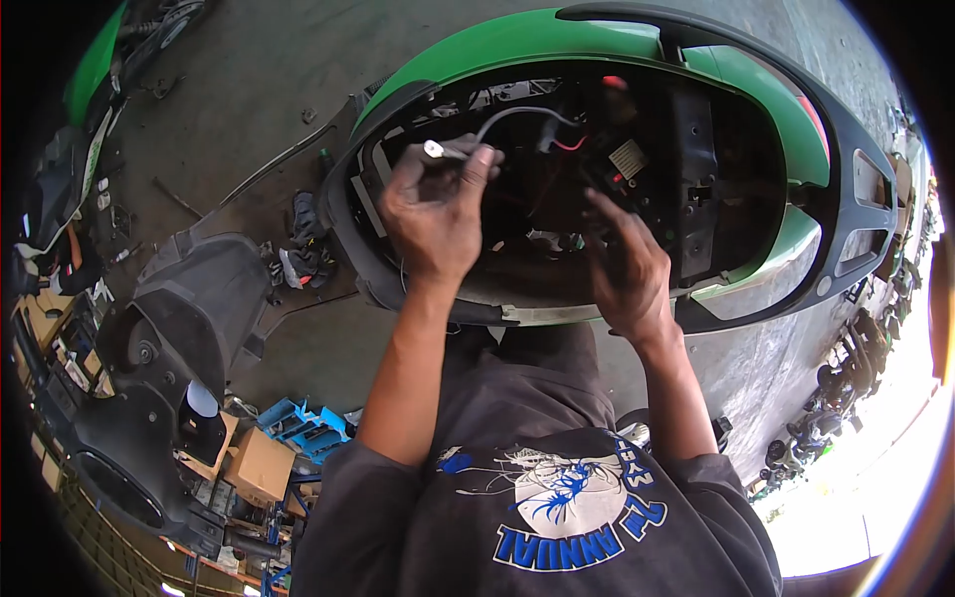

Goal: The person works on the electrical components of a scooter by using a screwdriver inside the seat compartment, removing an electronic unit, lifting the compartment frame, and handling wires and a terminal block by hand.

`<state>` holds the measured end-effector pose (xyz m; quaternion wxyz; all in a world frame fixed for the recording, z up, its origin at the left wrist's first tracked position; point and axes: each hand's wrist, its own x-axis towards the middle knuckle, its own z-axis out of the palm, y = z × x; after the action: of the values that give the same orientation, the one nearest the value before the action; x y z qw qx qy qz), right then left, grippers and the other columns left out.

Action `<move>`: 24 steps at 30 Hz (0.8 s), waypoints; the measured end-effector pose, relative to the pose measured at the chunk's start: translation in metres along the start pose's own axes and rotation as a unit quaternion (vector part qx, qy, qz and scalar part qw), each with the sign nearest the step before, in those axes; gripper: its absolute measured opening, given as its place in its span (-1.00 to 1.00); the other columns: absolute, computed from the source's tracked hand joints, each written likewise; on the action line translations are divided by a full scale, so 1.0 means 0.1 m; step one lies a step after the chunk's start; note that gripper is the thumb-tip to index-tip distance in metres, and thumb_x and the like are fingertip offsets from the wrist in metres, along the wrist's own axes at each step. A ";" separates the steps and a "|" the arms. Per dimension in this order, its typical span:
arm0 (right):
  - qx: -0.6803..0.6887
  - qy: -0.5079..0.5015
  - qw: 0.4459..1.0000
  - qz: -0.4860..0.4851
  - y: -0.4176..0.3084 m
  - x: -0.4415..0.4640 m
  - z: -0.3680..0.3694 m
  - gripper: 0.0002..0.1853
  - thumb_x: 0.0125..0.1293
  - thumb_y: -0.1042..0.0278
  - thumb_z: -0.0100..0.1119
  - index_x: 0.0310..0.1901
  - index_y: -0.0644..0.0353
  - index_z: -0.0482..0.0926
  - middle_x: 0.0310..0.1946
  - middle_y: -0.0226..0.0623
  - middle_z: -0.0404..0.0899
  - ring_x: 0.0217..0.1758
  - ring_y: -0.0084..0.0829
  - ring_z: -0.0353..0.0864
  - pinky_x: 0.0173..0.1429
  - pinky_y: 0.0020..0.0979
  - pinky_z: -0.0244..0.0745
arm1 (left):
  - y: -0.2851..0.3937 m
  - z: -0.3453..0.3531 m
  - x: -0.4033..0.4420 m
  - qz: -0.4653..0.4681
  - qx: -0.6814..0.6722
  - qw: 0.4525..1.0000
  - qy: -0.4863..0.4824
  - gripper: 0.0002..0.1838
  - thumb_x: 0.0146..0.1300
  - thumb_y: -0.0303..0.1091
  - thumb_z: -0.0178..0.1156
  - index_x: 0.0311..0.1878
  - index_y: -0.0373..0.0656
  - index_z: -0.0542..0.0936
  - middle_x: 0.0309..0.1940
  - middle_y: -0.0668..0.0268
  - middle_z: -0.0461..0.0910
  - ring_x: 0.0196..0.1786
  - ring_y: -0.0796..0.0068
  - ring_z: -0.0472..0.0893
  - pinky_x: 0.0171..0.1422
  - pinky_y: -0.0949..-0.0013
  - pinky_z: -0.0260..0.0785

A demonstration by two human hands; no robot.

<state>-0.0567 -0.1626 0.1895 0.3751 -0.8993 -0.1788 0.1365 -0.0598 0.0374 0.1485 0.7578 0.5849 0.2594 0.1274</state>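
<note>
My left hand (438,214) pinches a small light-coloured rod-like piece (435,149) between thumb and fingers. A grey cable (524,109) arcs from beside these fingertips to the right; whether it joins the piece I cannot tell. My right hand (632,264) has its fingers stretched out and holds nothing visible. It is over the dark cavity, just below a black part with a pale label (628,159). Around both hands runs the oval body of a green and black scooter (517,38). A short red wire (569,146) shows near the cable's right end.
A black scooter panel (199,298) stands at the left. Cardboard boxes (261,465) and blue plastic parts (306,428) lie at the lower left. Another green vehicle part (95,65) is at the upper left. Several dark parts (846,373) line the right side.
</note>
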 end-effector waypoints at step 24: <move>0.293 -0.078 0.953 0.016 -0.10 0.12 0.11 -0.73 0.22 0.58 0.38 -0.02 0.36 0.70 -0.09 -0.19 0.69 -0.12 -0.49 0.63 -0.04 -0.44 0.53 | -1.20 -0.62 0.00 -0.117 0.542 0.832 -0.025 -0.17 0.11 -0.11 0.49 0.34 -0.36 0.38 0.15 -0.17 0.60 0.23 -0.14 0.58 0.36 0.03 0.38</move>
<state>-0.0523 -0.1438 0.1875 0.6047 -0.7391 -0.1453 0.2588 -0.1067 0.0541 0.0232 0.3349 0.8702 0.3342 -0.1375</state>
